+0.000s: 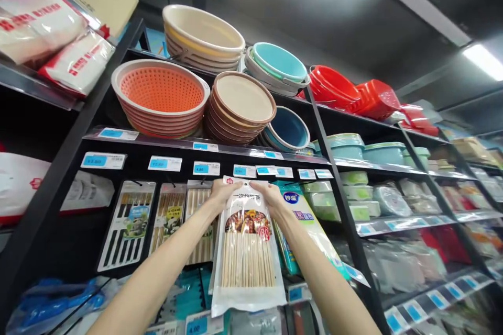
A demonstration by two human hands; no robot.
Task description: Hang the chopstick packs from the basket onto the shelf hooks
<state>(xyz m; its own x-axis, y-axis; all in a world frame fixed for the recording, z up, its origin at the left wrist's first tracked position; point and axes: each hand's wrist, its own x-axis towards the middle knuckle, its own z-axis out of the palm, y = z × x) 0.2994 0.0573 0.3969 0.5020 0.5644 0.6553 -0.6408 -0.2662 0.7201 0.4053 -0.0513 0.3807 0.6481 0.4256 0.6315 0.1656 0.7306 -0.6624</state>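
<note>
A clear-and-white pack of disposable chopsticks (pixel 248 256) hangs upright in front of the shelf, with a food picture across its middle. Its top left corner is pinched by my left hand (pixel 225 192), and my right hand (pixel 268 197) grips the top right corner. The fingertips of both hands are partly hidden. Just left of the pack hang more chopstick packs, a light wooden one (pixel 195 230), a brown one (pixel 168 214) and a black-and-white one (pixel 128 225). Close to my right wrist is a green and yellow packet (pixel 310 225).
Price tags line the shelf edge (pixel 173 145) above my hands. Higher up stand orange colanders (pixel 161 89), brown-rimmed basins (pixel 243 99) and blue basins (pixel 288 128). A black upright (pixel 341 204) separates the right-hand shelves with plastic boxes (pixel 356 191). Blue bagged goods (pixel 58 298) lie lower left.
</note>
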